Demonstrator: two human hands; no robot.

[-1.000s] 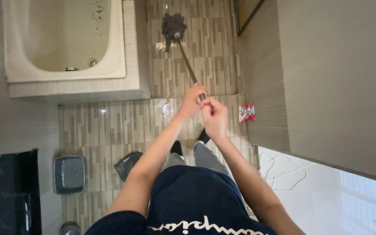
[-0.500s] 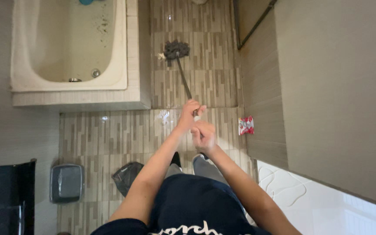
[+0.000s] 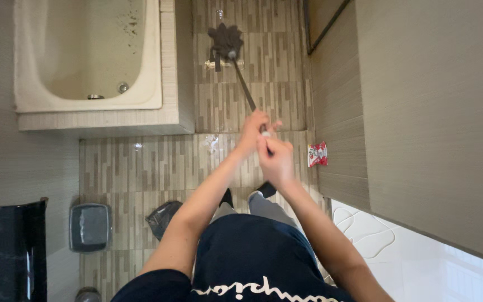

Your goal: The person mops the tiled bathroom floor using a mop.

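Mop stroke, outward: half a second before, your mop head (image 3: 225, 40) lay nearer you on the floor (image 3: 141, 168); you had now pushed it farther up the tiled strip beside the bathtub (image 3: 85, 103), so the sweep was reaching that far patch. Both hands gripped the mop handle (image 3: 244, 86), left hand (image 3: 254, 130) ahead, right hand (image 3: 275, 162) behind. Room: striped floor tiles, 1 grey bin (image 3: 89, 226), 1 dark bag (image 3: 162, 218), 1 red packet (image 3: 317, 154) at the wall (image 3: 420, 112).
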